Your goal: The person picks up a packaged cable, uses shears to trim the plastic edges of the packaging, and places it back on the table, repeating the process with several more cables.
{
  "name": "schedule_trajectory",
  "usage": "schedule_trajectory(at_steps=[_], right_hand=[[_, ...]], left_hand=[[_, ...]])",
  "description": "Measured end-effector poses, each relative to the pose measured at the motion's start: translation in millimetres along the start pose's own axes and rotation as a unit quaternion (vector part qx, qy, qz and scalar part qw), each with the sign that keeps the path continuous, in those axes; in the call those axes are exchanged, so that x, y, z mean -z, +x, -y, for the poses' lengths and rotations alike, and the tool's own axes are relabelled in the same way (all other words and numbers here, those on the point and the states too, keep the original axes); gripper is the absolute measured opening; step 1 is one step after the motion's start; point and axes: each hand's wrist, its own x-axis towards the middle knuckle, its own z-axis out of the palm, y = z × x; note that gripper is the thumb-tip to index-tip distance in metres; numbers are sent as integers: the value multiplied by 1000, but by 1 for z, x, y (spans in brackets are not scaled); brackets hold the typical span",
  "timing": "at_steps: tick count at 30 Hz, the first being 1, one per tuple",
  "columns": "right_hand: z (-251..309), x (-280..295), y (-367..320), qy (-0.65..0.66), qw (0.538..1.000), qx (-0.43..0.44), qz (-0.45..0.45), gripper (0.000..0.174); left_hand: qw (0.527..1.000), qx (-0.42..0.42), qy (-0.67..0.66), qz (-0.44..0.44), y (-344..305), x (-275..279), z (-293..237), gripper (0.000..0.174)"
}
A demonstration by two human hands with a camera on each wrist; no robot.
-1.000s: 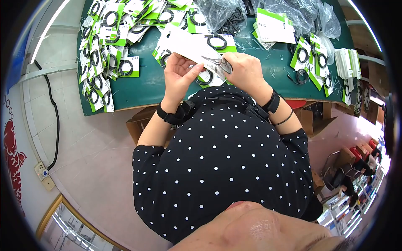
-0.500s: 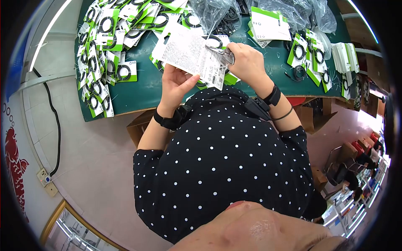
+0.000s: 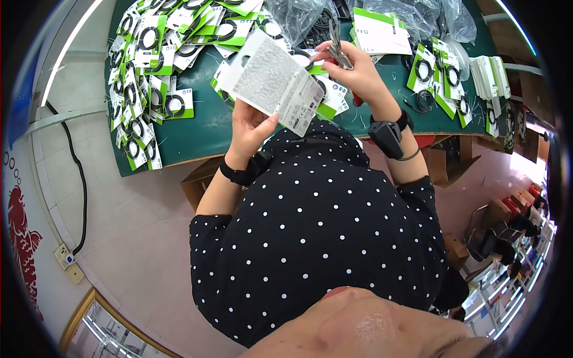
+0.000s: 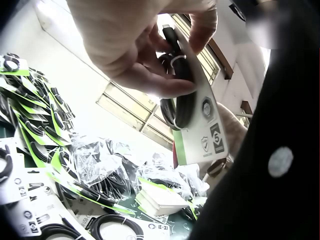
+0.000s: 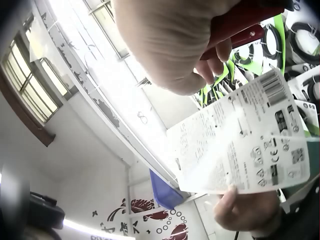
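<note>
My left hand (image 3: 253, 131) grips a white packaging card (image 3: 277, 83) by its lower edge, thumb on the printed back. On the card's other face, a coil of black cable (image 4: 184, 95) with white ties shows in the left wrist view, my fingers against it. In my right hand (image 3: 358, 71) is a pair of red-handled pliers (image 3: 335, 48), held up to the right of the card with the metal nose pointing away from me. Their red handles (image 5: 245, 25) lie in the palm in the right wrist view. The pliers are apart from the card.
Many carded cables (image 3: 149, 39) are heaped at the left of the green table (image 3: 203, 134). Clear plastic bags (image 3: 412, 18) of black cables lie at the back. A stack of cards (image 3: 382, 36), more carded cables (image 3: 424, 70) and a card row (image 3: 486, 77) sit at right.
The right hand with the pliers has drawn away from the card, up and to the right, and turned their nose away. The card has turned its printed back more toward the head camera.
</note>
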Motion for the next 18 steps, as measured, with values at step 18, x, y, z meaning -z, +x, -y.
schedule_trajectory(at_steps=[18], right_hand=[[-8, -48, -13, 9, 998, 14, -68, 25]], left_hand=[[988, -29, 146, -31, 10, -25, 3, 50]])
